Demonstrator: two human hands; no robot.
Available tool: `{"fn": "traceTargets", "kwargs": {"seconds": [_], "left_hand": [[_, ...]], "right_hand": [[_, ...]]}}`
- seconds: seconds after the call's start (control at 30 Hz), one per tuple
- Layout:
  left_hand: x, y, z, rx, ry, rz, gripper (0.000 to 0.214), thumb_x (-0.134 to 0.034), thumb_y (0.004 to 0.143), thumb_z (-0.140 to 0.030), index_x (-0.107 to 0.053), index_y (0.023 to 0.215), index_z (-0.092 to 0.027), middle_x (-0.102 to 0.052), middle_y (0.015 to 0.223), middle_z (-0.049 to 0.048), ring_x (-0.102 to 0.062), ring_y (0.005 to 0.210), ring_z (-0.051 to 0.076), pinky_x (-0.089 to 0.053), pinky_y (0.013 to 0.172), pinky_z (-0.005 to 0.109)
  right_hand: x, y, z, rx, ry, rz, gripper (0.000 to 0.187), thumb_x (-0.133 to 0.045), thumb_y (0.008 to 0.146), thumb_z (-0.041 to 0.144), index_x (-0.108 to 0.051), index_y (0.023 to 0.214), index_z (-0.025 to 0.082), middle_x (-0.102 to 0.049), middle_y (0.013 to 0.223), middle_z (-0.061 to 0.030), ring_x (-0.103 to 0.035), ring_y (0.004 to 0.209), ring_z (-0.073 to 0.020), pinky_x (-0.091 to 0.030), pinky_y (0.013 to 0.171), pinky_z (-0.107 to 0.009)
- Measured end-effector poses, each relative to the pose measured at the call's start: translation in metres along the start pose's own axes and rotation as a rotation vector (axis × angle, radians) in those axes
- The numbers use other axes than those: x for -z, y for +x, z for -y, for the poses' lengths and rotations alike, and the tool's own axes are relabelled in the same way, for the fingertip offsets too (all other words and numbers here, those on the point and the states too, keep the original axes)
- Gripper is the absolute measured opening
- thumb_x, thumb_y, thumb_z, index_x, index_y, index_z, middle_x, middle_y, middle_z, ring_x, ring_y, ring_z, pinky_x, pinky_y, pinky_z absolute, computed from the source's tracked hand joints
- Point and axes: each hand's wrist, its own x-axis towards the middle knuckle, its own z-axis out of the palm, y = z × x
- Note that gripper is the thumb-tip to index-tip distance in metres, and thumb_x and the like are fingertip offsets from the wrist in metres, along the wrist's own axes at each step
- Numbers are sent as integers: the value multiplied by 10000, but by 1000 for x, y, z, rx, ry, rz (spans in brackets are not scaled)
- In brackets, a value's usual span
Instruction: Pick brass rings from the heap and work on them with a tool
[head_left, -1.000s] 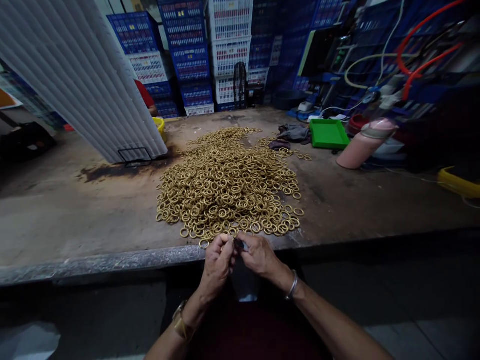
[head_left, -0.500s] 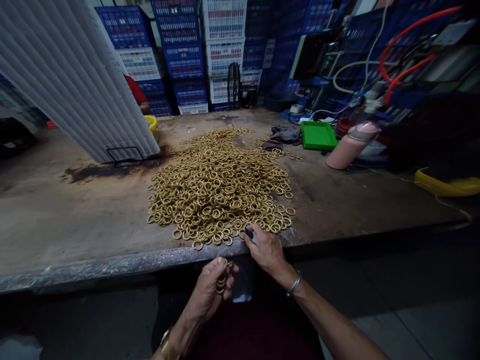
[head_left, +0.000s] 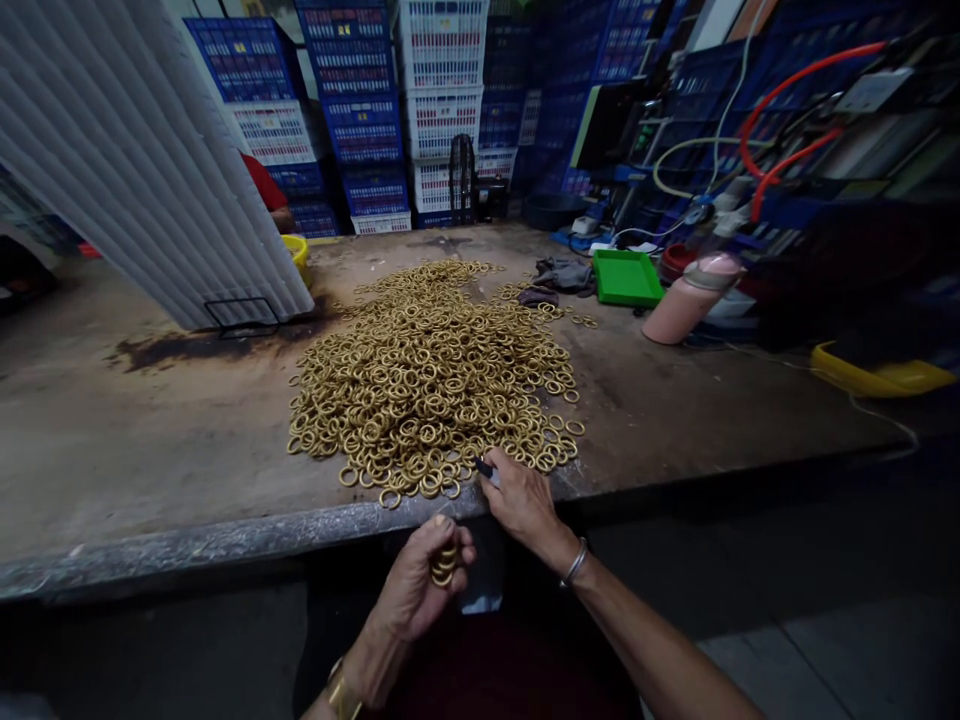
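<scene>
My left hand [head_left: 416,585] is closed around a few brass-coloured rings [head_left: 443,568], held just in front of the table edge. My right hand [head_left: 523,505] rests at the near edge of a large pile of loose rings [head_left: 431,375]. Between its thumb and fingers is a small black-tipped piece with a pale grey body [head_left: 486,470]; its kind cannot be made out. That black tip points left, close to the nearest rings. The fingers' undersides on the right hand are hidden.
A leaning grey corrugated panel [head_left: 172,190] stands in a black wire holder at left, partly hiding a person's red sleeve [head_left: 261,185] and a yellow basin [head_left: 298,255]. Rightward are dark cloths [head_left: 564,275], a green tray [head_left: 627,278] and a pink bottle [head_left: 686,305]. Stacked crates [head_left: 367,130] line the back.
The view has shifted slightly, moving the scene a little left. The rings in my left hand now sit closer together under the fingers. My right hand stays at the pile's near edge.
</scene>
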Motion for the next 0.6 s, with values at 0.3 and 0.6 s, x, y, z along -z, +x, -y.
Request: {"fn": "traceTargets", "kwargs": {"seconds": [0.3,0.6], "left_hand": [[-7,0,3,-391,564,-244,352,-578,749,-362,-527,1050,-185,-516,600,-41,-445,447,64,-343,376,157],[2,0,5,-684,751,-207,161,-576,747,-299,-606,853,-181,-632,728,13,-553,613,112,-426,567,210]], "right_hand": [[2,-6,13,-176,882,380,105,-502,699,274,-488,656,179,-375,509,74,-316,442,-57,-246,414,-182],[-4,-17,26,-327,1125,584,168,-551,651,303,-434,661,183,-379,506,91,-288,400,-31,-209,353,-148]]}}
